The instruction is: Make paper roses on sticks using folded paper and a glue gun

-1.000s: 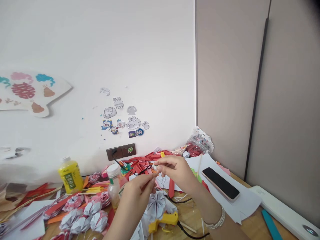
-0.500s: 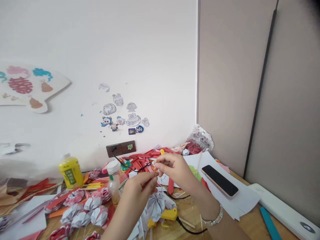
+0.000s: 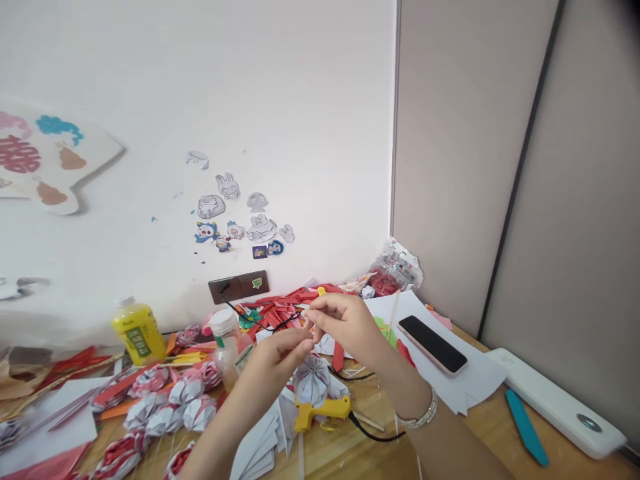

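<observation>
My left hand [image 3: 286,355] is closed in a pinch, thumb against forefinger, above the middle of the table. Right beside it, my right hand [image 3: 345,321] also pinches, its fingertips almost touching the left ones. Whatever lies between the fingers is too small and thin to make out. Just below the fingertips is a white folded-paper flower [image 3: 312,381]; whether it hangs or rests there I cannot tell. A yellow glue gun [image 3: 325,408] with a black cord lies under the flower. White paper pieces [image 3: 257,443] are spread beside my left forearm.
A yellow bottle [image 3: 140,333] and a clear jar with a white lid [image 3: 225,343] stand at left. Red-and-white paper flowers [image 3: 165,417] lie before them. Red paper strips [image 3: 285,313] are heaped at the wall. A phone [image 3: 433,343], white device [image 3: 555,403] and teal tool [image 3: 526,427] lie right.
The view has shifted slightly, so the wall and table items sit a little higher and further left. Both hands keep their pinch, with their fingertips still close together.
</observation>
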Available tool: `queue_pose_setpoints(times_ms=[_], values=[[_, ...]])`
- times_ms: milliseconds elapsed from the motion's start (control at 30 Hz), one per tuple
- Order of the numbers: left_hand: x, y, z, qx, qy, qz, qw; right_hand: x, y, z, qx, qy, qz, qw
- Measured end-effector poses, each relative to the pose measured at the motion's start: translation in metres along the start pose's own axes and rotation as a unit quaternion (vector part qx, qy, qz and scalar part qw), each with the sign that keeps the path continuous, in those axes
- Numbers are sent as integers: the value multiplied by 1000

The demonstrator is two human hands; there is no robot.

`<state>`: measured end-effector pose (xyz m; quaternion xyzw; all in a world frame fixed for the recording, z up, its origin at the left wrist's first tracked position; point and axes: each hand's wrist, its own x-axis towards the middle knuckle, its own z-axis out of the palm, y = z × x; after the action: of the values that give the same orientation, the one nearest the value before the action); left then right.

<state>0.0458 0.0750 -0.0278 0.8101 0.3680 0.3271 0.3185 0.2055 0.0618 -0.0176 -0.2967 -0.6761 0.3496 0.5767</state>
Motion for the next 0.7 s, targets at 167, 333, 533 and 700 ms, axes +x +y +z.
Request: queue_pose_setpoints(times_ms=[167, 333, 533, 700], values=[[2, -14, -3, -89, -111, -1, 990, 0, -3, -4, 57, 4, 14, 998], [4, -27, -1, -163, -141, -7, 976, 1, -8, -8, 59, 25, -1, 998], [5, -25, 5, -197, -101, -16, 975, 0, -9, -8, 59, 39, -15, 997], [6, -24, 10, -228, -83, -13, 970, -1, -8, -8, 71, 42, -25, 996]])
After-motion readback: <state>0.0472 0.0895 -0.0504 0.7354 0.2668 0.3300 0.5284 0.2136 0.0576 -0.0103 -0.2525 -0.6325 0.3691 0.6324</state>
